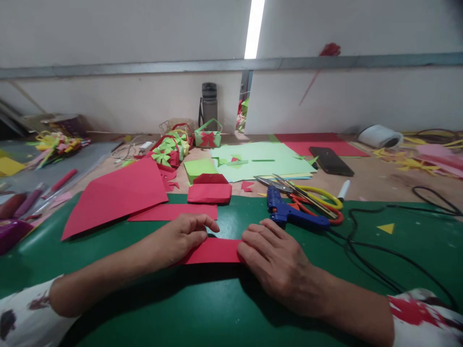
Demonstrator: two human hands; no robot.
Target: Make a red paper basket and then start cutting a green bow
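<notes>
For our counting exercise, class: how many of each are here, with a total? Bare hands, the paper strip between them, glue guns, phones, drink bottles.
Bare hands, left hand and right hand: 2
Red rectangular paper strip: 1
Blue plastic glue gun: 1
Black rectangular phone: 1
Grey cylindrical bottle: 1
Total: 6

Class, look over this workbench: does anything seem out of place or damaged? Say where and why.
I see no clear damage. To the right of the right hand, a small yellow triangle lies alone on the green mat like a stray scrap. Near it, a black cord sprawls in untidy loops.
</notes>
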